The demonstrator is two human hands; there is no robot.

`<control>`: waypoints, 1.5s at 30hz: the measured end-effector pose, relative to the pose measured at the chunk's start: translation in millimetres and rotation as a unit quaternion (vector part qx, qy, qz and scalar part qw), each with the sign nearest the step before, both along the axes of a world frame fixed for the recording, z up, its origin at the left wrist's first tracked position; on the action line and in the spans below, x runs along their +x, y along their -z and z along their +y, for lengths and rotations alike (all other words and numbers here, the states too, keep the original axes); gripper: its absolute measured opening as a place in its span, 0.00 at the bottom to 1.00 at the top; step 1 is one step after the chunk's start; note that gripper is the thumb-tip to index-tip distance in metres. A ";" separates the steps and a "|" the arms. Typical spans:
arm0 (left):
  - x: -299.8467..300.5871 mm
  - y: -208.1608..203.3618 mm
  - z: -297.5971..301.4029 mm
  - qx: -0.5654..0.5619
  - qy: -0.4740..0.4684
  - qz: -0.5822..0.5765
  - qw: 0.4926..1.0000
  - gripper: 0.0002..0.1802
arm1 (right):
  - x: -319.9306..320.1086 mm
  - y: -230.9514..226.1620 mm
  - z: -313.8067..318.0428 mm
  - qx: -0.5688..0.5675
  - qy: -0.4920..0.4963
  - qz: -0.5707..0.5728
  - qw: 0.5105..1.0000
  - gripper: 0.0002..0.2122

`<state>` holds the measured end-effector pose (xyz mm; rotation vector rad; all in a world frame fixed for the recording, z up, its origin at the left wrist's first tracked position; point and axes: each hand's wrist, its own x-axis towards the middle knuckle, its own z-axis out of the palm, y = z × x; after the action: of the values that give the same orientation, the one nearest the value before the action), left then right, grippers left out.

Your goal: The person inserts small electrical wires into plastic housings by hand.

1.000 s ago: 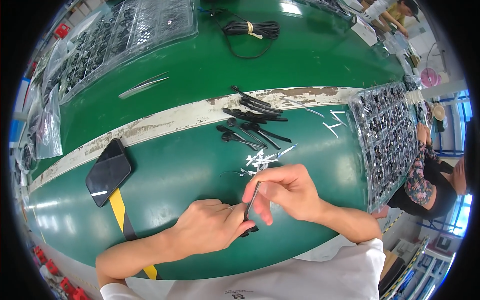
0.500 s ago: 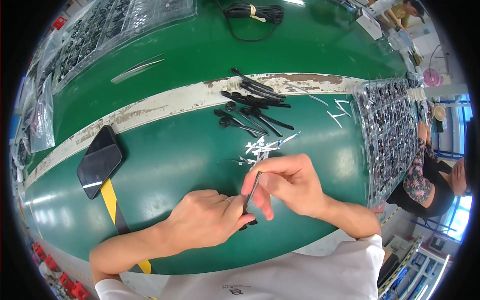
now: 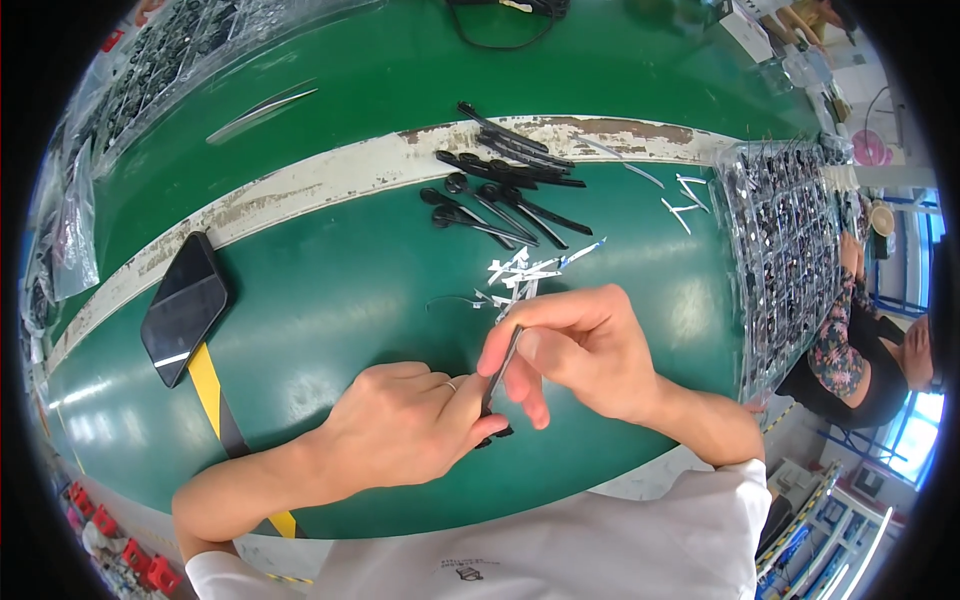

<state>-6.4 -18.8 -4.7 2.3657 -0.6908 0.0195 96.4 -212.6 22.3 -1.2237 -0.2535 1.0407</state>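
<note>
A thin dark strip-shaped piece (image 3: pixel 502 370) slants between my hands near the table's front edge. The thumb and forefinger of my right hand (image 3: pixel 595 350) pinch its upper end. Its lower end runs into the closed fingers of my left hand (image 3: pixel 405 425), which hides that part. A small black end (image 3: pixel 497 437) shows below the left thumb; whether it belongs to the same piece I cannot tell. Just beyond the hands lies a heap of white paper-like slivers (image 3: pixel 520 275). Farther back are several black stems with rounded ends (image 3: pixel 510 205).
A black phone (image 3: pixel 187 310) lies at left beside yellow-and-black tape (image 3: pixel 207 390). Tweezers (image 3: pixel 262 110) rest farther back. A clear compartment tray of small parts (image 3: pixel 785 250) stands at right, more trays (image 3: pixel 190 75) at far left. A coiled cable (image 3: pixel 505 40) is at the back; another person (image 3: pixel 850 350) sits at right.
The whole view has shifted slightly, so the table's things sit a little higher in it. Both hands keep the same grip on the dark piece.
</note>
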 end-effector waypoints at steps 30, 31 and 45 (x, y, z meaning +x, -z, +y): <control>0.0 6.1 -0.3 0.012 0.006 -0.013 1.000 0.16 | 6.6 3.1 -2.6 0.024 -0.017 0.018 0.999 0.13; 0.3 5.8 -0.4 0.012 0.004 -0.014 1.000 0.16 | 6.8 2.8 -2.5 0.022 -0.017 0.017 0.999 0.13; 2.6 3.5 4.4 -0.027 0.002 0.011 1.000 0.13 | 12.4 1.3 -3.5 0.016 -0.038 0.017 0.999 0.13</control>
<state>-3.8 -14.3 -8.2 2.3100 -0.6772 0.0109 108.8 -216.2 21.1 -1.1746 -0.2897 1.1181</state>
